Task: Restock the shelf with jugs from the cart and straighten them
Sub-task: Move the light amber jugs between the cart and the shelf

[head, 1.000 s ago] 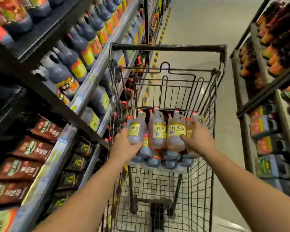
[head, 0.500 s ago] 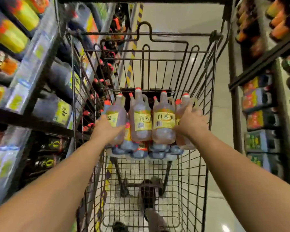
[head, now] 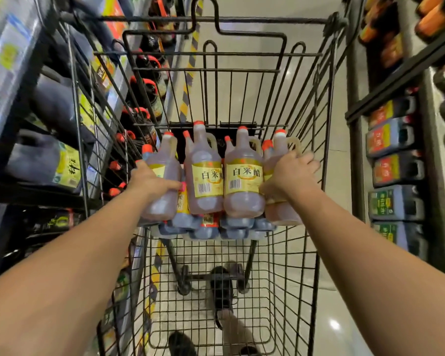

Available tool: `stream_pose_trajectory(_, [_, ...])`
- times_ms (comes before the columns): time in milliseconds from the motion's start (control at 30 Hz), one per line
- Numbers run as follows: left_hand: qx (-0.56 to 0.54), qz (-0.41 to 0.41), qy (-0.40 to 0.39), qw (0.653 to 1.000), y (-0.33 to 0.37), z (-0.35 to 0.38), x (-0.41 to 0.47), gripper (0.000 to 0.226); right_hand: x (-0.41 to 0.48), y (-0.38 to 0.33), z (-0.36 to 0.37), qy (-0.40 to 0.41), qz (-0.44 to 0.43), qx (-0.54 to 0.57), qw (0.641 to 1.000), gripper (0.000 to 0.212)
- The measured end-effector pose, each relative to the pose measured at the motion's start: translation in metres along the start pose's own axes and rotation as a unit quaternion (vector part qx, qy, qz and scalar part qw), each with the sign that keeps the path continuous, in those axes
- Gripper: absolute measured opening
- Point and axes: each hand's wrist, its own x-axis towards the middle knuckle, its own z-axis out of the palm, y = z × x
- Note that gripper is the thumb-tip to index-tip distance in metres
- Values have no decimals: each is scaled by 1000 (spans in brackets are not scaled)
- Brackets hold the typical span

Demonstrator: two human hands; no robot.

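Four amber jugs (head: pixel 224 186) form the near row in the cart (head: pixel 242 19), left hand (head: pixel 152 181) and right hand (head: pixel 290 173) each wrapped round an outer one; squeezing inward evenly should lift them level towards the left shelf (head: pixel 8 60).

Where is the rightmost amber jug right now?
Head view, right of centre, inside the cart: the rightmost amber jug, gripped by the right hand, stands beside the labelled jug.
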Motion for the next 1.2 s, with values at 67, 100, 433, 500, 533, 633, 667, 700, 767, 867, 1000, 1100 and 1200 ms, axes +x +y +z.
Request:
stream_pose_trajectory(67, [-28, -1, 15, 999, -2, 1, 0, 110, -2, 1, 0, -11, 1, 14, 1000, 100])
stream_pose_trajectory(100, [-45, -1, 24, 999, -4, 2, -1, 107, -4, 2, -1, -13, -1, 19, 1000, 103])
stream_pose_trajectory(433, [-167, 95, 92, 977, -31, 6, -43, 89, -18, 12, -6, -5, -26, 13, 1000, 108])
stream_pose_trajectory(500, [-189, 104, 89, 972, -36, 9, -54, 91, -20, 10, -5, -4, -28, -2, 1000, 106])
stream_pose_trajectory(533, [-199, 108, 89, 970, -39, 11, -60, 92, -22, 10, -5, -7, -27, -1, 1000, 104])
stream_pose_trajectory(633, [-213, 115, 85, 967, -48, 16, -75, 95, -25, 10, -4, -13, -22, 16, 1000, 96])
stream_pose_trajectory(667, [-218, 116, 83, 966, -51, 18, -78, 93, -25, 10, -4, -14, -21, 15, 1000, 95])
stream_pose_trajectory(700, [-223, 116, 82, 964, -54, 19, -81, 91, -25, 10, -5, -16, -17, 17, 1000, 95])
stream_pose_trajectory(767, [-231, 115, 84, 963, -58, 20, -88, 91, -25, 9, -8, -28, -6, 28, 999, 100])
stream_pose_trajectory(867, [-248, 107, 80, 959, -66, 21, -97, 91, -23, 6, -8, -52, -9, 47, 997, 117])
stream_pose_trajectory(1000, [-254, 89, 68, 961, -75, 23, -113, 97, -22, -1, -11, -90, 14, 42, 995, 130])
stream_pose_trajectory(1100, [-259, 82, 60, 961, -82, 23, -128, 101, -20, -4, -14, -106, 33, 35, 993, 131])
stream_pose_trajectory(1200, [-272, 92, 56, 956, -90, 25, -140, 98, -21, -8, -19, -114, -6, -9, 993, 118])
